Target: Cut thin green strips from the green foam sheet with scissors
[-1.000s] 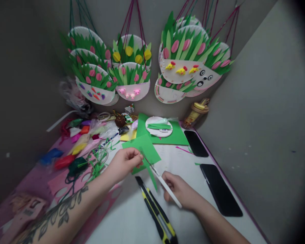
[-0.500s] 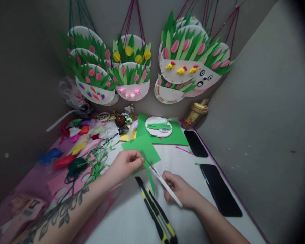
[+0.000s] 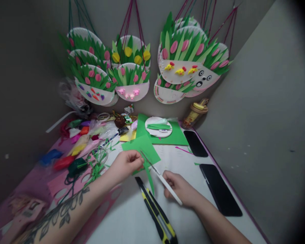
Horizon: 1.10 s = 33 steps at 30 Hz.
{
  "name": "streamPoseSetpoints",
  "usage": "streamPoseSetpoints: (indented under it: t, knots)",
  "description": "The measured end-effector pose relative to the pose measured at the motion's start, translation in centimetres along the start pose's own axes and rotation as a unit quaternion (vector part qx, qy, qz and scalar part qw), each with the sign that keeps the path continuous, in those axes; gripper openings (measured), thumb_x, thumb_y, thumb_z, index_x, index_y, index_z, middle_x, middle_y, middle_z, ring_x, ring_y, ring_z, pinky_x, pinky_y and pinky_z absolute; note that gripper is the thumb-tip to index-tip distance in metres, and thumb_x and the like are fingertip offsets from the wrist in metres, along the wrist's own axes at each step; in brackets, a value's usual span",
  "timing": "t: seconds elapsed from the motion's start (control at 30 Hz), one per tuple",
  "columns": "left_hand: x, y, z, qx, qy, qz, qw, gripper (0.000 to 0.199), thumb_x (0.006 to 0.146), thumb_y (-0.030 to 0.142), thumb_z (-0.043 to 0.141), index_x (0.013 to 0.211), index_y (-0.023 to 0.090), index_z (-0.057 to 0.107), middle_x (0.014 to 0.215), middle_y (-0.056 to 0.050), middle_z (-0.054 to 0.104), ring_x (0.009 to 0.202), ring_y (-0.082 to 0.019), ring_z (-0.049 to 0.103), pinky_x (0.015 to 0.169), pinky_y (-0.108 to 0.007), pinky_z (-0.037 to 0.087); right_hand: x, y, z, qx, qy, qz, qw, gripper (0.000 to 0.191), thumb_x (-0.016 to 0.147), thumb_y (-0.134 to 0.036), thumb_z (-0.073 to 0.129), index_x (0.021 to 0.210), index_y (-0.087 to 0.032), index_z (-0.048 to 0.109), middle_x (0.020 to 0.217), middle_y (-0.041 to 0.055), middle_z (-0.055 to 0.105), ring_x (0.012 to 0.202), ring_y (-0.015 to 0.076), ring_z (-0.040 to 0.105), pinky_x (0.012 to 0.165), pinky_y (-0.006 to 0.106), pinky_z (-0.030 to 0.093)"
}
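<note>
Head view: our left hand (image 3: 128,165) pinches a green paper strip (image 3: 149,178); our right hand (image 3: 180,187) grips white-handled scissors (image 3: 170,190), blades over the green sheet (image 3: 134,145). We note cut strips (image 3: 159,126) on the white plate (image 3: 155,133) and paper leaves (image 3: 167,42) filling the hanging pockets (image 3: 178,78). We cannot read the pink package's (image 3: 17,225) label (image 3: 29,210).
</note>
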<state>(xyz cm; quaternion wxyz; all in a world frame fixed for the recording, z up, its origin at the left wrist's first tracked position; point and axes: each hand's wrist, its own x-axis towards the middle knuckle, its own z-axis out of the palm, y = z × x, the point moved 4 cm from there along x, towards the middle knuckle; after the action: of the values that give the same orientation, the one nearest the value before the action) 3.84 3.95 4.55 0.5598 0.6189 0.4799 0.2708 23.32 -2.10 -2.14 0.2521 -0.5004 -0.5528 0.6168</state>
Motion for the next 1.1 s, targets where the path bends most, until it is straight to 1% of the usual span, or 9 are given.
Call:
streamPoseSetpoints:
  t: [0.17, 0.3, 0.47, 0.63, 0.7, 0.77, 0.83, 0.97, 1.1]
  knots:
    - [0.3, -0.3, -0.3, -0.037, 0.021, -0.008, 0.999, 0.025, 0.072, 0.041, 0.058, 0.066, 0.016, 0.056, 0.057, 0.002, 0.057, 0.047, -0.009, 0.045, 0.041, -0.019, 0.033, 0.4, 0.5, -2.1, -0.069, 0.137, -0.009, 0.988, 0.02, 0.061, -0.023, 0.062, 0.069, -0.022, 0.044, 0.057, -0.0073, 0.05, 0.051, 0.0103, 0.043, 0.048, 0.021, 0.031]
    - [1.1, -1.2, -1.0, -0.147, 0.083, -0.004, 0.986, 0.026, 0.07, 0.04, 0.064, 0.068, 0.017, 0.053, 0.06, 0.002, 0.056, 0.051, -0.008, 0.047, 0.042, -0.017, 0.034, 0.1, 0.4, -4.5, -0.299, 0.314, -0.034, 0.901, 0.024, 0.068, -0.033, 0.062, 0.088, -0.021, 0.055, 0.08, 0.0014, 0.061, 0.069, 0.0173, 0.056, 0.061, 0.027, 0.039]
    - [1.6, -2.5, -0.5, -0.25, 0.081, -0.043, 0.964, 0.032, 0.067, 0.041, 0.069, 0.069, 0.017, 0.047, 0.064, 0.003, 0.054, 0.054, -0.007, 0.047, 0.041, -0.015, 0.032, 0.2, 0.8, -4.9, -0.388, 0.319, -0.061, 0.862, 0.031, 0.076, -0.034, 0.058, 0.103, -0.02, 0.058, 0.098, 0.0066, 0.063, 0.082, 0.021, 0.061, 0.07, 0.03, 0.044]
    - [1.1, -2.3, 0.5, -0.263, 0.06, -0.018, 0.963, 0.032, 0.069, 0.041, 0.069, 0.072, 0.018, 0.047, 0.061, 0.005, 0.05, 0.051, -0.006, 0.041, 0.042, -0.016, 0.031, -0.5, -0.7, -4.5, -0.33, 0.35, -0.19, 0.856, 0.019, 0.079, -0.032, 0.056, 0.089, -0.02, 0.068, 0.097, 0.0091, 0.062, 0.098, 0.0244, 0.055, 0.086, 0.037, 0.043]
    - [0.9, -2.1, 0.9, -0.26, 0.043, -0.001, 0.965, 0.031, 0.071, 0.042, 0.068, 0.074, 0.018, 0.048, 0.059, 0.006, 0.048, 0.048, -0.005, 0.039, 0.042, -0.017, 0.028, -0.5, -1.5, -3.7, -0.234, 0.319, -0.2, 0.897, 0.021, 0.081, -0.036, 0.056, 0.084, -0.021, 0.069, 0.091, 0.0083, 0.062, 0.093, 0.023, 0.056, 0.083, 0.036, 0.043]
    - [0.8, -2.1, 1.4, -0.253, 0.019, 0.014, 0.967, 0.03, 0.073, 0.042, 0.066, 0.074, 0.017, 0.049, 0.059, 0.006, 0.047, 0.046, -0.004, 0.036, 0.042, -0.017, 0.025, 0.0, -1.8, -2.0, -0.102, 0.21, -0.157, 0.96, 0.027, 0.081, -0.044, 0.056, 0.084, -0.02, 0.069, 0.082, 0.0057, 0.062, 0.079, 0.019, 0.057, 0.072, 0.031, 0.044]
    - [0.7, -2.1, 1.7, -0.243, -0.002, 0.026, 0.97, 0.03, 0.075, 0.043, 0.065, 0.075, 0.017, 0.049, 0.06, 0.006, 0.047, 0.046, -0.004, 0.034, 0.043, -0.018, 0.024, 0.3, -2.0, 0.0, 0.008, 0.105, -0.102, 0.989, 0.037, 0.075, -0.053, 0.061, 0.084, -0.018, 0.069, 0.073, 0.003, 0.06, 0.065, 0.0148, 0.052, 0.061, 0.027, 0.041]
    - [0.7, -2.1, 2.0, -0.214, -0.024, 0.043, 0.976, 0.031, 0.077, 0.045, 0.061, 0.075, 0.017, 0.049, 0.06, 0.006, 0.046, 0.047, -0.005, 0.033, 0.044, -0.018, 0.024, 0.6, -1.9, 2.4, 0.097, 0.019, -0.04, 0.994, 0.046, 0.066, -0.06, 0.068, 0.069, -0.015, 0.063, 0.056, -0.0017, 0.05, 0.051, 0.0089, 0.038, 0.05, 0.023, 0.03]
    - [0.4, -1.9, 2.6, -0.16, -0.037, 0.049, 0.985, 0.034, 0.077, 0.05, 0.059, 0.085, 0.017, 0.053, 0.065, 0.004, 0.05, 0.05, -0.006, 0.039, 0.045, -0.019, 0.028, 0.8, -1.5, 2.2, 0.07, 0.065, -0.051, 0.994, 0.042, 0.066, -0.055, 0.068, 0.061, -0.016, 0.055, 0.054, -0.0035, 0.044, 0.051, 0.0082, 0.033, 0.049, 0.022, 0.025]
